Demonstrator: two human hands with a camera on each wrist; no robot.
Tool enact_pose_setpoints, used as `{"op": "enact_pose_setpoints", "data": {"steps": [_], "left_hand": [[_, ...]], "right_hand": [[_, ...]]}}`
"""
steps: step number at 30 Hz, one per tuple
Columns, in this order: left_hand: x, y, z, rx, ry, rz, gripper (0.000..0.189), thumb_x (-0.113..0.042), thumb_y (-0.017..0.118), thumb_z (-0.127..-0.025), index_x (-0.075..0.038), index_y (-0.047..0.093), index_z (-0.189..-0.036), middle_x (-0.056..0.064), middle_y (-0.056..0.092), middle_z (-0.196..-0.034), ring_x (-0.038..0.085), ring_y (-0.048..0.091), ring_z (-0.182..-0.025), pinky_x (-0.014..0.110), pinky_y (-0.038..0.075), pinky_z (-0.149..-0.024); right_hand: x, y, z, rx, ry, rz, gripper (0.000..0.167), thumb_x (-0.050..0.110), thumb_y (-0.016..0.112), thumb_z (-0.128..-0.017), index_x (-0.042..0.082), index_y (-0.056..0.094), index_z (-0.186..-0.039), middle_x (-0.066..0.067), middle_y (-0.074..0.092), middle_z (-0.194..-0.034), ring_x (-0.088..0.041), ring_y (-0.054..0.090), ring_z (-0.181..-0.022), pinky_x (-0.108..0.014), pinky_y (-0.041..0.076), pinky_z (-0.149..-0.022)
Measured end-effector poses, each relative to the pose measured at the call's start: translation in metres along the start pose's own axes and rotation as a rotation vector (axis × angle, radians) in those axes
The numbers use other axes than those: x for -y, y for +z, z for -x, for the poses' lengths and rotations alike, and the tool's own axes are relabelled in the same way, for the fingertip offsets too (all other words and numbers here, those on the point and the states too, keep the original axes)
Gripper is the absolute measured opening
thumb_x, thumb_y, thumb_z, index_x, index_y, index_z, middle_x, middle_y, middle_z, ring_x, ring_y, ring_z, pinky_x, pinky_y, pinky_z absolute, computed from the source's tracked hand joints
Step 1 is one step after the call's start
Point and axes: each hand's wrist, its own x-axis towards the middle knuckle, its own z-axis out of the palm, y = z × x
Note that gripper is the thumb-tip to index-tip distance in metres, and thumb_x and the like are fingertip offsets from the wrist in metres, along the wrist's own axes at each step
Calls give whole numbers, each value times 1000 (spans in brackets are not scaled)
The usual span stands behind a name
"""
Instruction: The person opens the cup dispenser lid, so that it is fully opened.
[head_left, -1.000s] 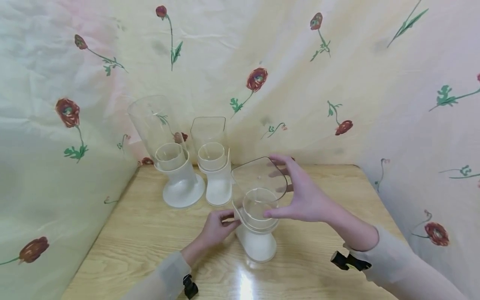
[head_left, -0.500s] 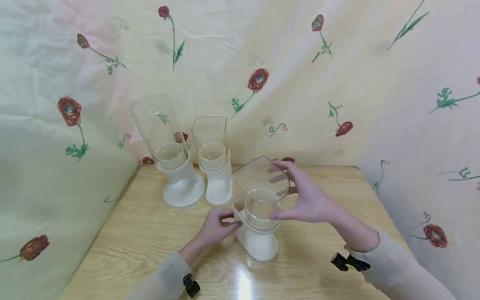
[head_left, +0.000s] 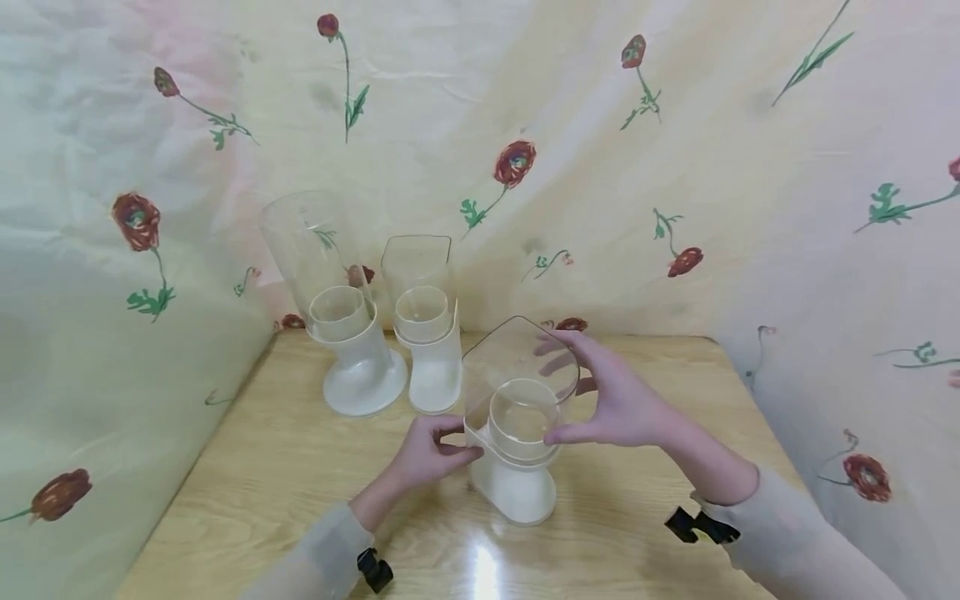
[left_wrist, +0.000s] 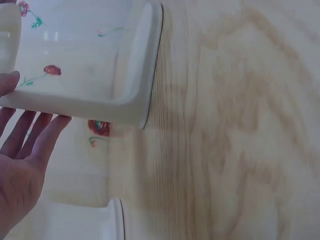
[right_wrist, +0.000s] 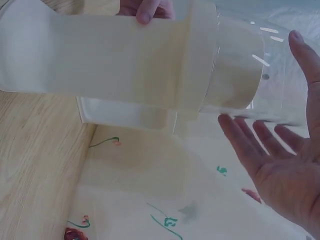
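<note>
A white stand (head_left: 517, 492) with a clear, angular plastic container (head_left: 487, 371) on top is upright at the middle of the table. My left hand (head_left: 423, 454) grips its left side; in the left wrist view, thumb and fingers (left_wrist: 45, 137) lie on opposite sides of a white wall (left_wrist: 80, 107). Around the clear container's right side, my right hand (head_left: 626, 404) is spread, thumb in front and fingers behind. The right wrist view shows its fingertips (right_wrist: 225, 120) close to the clear plastic (right_wrist: 280, 85); whether they touch, I cannot tell.
Two similar stands are at the back left: one with a round base (head_left: 367, 387) and tall clear top, one narrower (head_left: 437, 375). Behind the wooden table (head_left: 300, 492) hangs a flowered cloth (head_left: 420, 108), which also covers both sides.
The clear container has turned slightly, its far corner shifting left. My right thumb and fingers have slipped a little to the right. My left hand keeps its grip.
</note>
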Motion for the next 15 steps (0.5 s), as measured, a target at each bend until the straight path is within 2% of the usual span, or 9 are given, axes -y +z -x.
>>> {"op": "enact_pose_setpoints", "data": {"steps": [3, 7, 11, 15], "left_hand": [[-1, 2, 3, -37, 13, 10, 42, 11, 79, -86, 14, 69, -126, 34, 70, -128, 3, 74, -110, 37, 67, -87], [-6, 6, 4, -104, 28, 7, 45, 10, 81, -83, 13, 70, -126, 34, 70, -129, 3, 72, -113, 37, 67, -87], [-9, 9, 4, -130, 27, 13, 46, 11, 82, -82, 14, 70, -126, 35, 70, -128, 4, 72, -112, 36, 67, -86], [-8, 13, 8, -129, 24, 19, 43, 11, 81, -83, 13, 71, -125, 34, 71, -125, 4, 73, -109, 36, 68, -82]], "right_hand": [[-3, -2, -4, 28, 6, -44, 116, 16, 101, -71, 13, 33, -165, -15, 54, -155, -35, 65, -126, -36, 69, -85], [-5, -5, -3, 31, 10, -63, 119, 16, 102, -70, 18, 32, -166, -9, 52, -159, -32, 64, -132, -43, 68, -90], [-4, -2, 0, 16, 8, -25, 122, 24, 103, -67, 21, 32, -166, -7, 56, -153, -29, 67, -127, -39, 68, -88], [-6, 0, -1, 21, 11, -29, 120, 23, 103, -68, 22, 33, -166, -8, 57, -151, -29, 68, -125, -34, 68, -86]]}}
